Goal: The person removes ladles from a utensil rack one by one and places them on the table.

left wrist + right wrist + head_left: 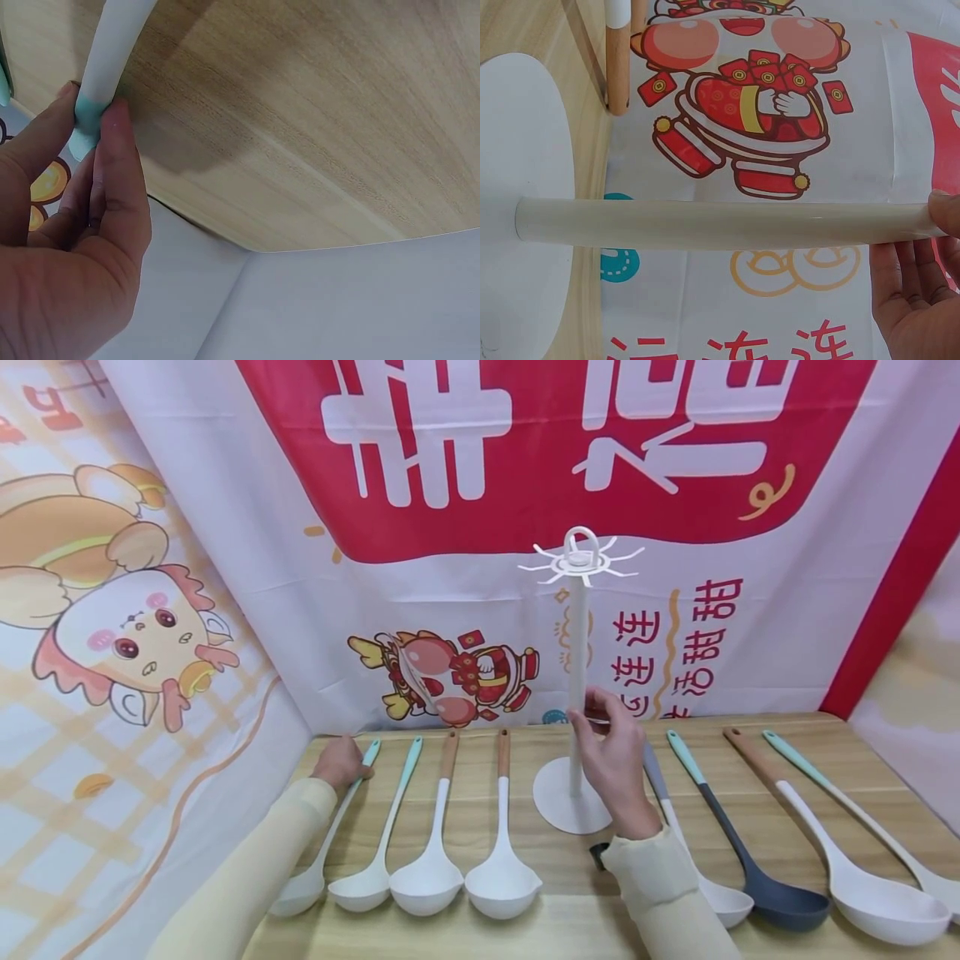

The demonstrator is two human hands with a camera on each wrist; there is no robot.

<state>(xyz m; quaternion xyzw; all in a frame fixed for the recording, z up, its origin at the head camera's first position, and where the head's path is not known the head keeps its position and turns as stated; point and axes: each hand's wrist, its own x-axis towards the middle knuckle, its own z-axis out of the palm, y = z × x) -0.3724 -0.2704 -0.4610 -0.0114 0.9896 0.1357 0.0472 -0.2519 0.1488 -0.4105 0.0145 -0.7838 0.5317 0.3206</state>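
My left hand pinches the mint-green handle end of a white ladle, the leftmost in the row. Thumb and fingers meet on that handle in the left wrist view. With thumb and fingers, my right hand holds the post of a white utensil stand. A ring of thin hooks and a loop top the stand; its round base rests on the table. In the right wrist view the post runs from the base to my right hand. Nothing hangs on the hooks.
Left of the stand lie more white ladles with mint or wooden handles. Right of it are a grey-handled white ladle, a dark ladle, a large wooden-handled ladle and another mint-handled one. A printed cloth hangs behind the wooden table.
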